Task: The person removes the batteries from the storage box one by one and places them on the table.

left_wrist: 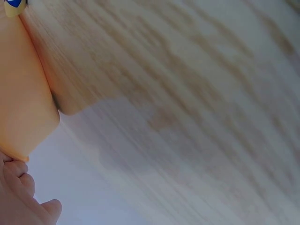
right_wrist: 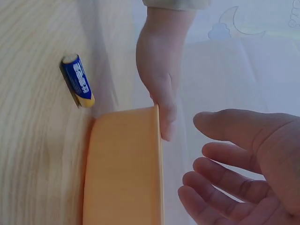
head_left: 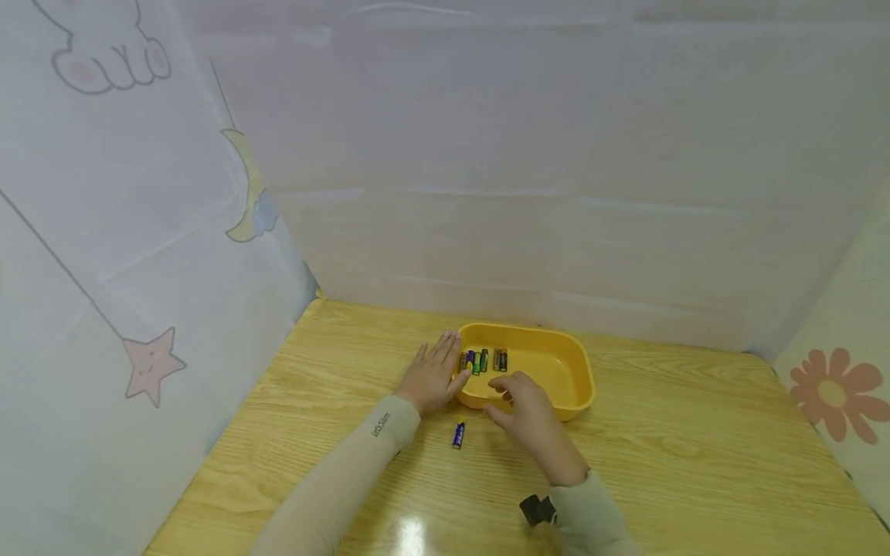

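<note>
A yellow plastic tray holds several small batteries in its left half, mostly side by side. My left hand rests at the tray's left rim, fingers straight along it and the thumb reaching over the edge. Over the front rim hovers my right hand, its fingers loosely bent and apart from the thumb. In the right wrist view that hand has nothing between its fingers. One blue and yellow battery lies on the table in front of the tray; its label shows in the right wrist view.
The wood-grain table ends against a pale cloth backdrop just behind the tray. More cloth with printed shapes hangs at both sides. A black strap piece is at the right sleeve.
</note>
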Available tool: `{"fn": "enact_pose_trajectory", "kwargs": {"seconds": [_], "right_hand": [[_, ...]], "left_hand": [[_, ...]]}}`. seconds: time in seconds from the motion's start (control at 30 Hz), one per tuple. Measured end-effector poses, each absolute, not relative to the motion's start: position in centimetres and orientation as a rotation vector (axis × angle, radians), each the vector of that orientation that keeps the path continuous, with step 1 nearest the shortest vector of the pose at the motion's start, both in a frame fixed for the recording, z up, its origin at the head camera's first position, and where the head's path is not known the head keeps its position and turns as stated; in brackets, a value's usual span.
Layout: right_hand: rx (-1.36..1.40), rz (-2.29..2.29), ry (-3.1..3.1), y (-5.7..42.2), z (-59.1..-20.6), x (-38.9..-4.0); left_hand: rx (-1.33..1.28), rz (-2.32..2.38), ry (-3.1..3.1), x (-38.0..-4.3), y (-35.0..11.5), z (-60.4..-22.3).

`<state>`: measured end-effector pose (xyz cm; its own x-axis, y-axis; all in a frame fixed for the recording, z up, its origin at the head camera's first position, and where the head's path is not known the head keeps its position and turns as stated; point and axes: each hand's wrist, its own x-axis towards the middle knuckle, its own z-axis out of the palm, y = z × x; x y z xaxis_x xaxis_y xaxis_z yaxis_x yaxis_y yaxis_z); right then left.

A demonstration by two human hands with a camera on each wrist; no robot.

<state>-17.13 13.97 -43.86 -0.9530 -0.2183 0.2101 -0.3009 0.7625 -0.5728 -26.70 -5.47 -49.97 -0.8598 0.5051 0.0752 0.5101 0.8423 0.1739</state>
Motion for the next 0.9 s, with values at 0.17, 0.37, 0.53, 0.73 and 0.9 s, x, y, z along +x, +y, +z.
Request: {"fn": "enact_pose_trajectory", "kwargs": {"seconds": [0.17,0.37,0.53,0.73,0.9], "right_hand": [[0.363,0.981,-2.747,14.7,-44.2,-18.4],[0.33,0.966,-2.709,15.9,-45.0,-19.7],[0.358,0.972,-2.704,16.8,-45.5,-20.7],[0.331,0.97,-2.756,17.4,-46.2,-22.0],[0.31,0.985,-2.801,17.7,-46.5,-23.0]], "left_hand": [[-0.821,-0.298,-2.982,-26.7,-5.5,-49.9],[-0.822,-0.285,-2.995,-26.5,-5.4,-49.7],[-0.82,-0.283,-3.008,-26.2,-5.4,-49.2],[-0.826,-0.312,-3.0,-26.0,-5.4,-48.9],[-0.829,-0.317,-3.002,-26.0,-5.4,-48.9]]}}
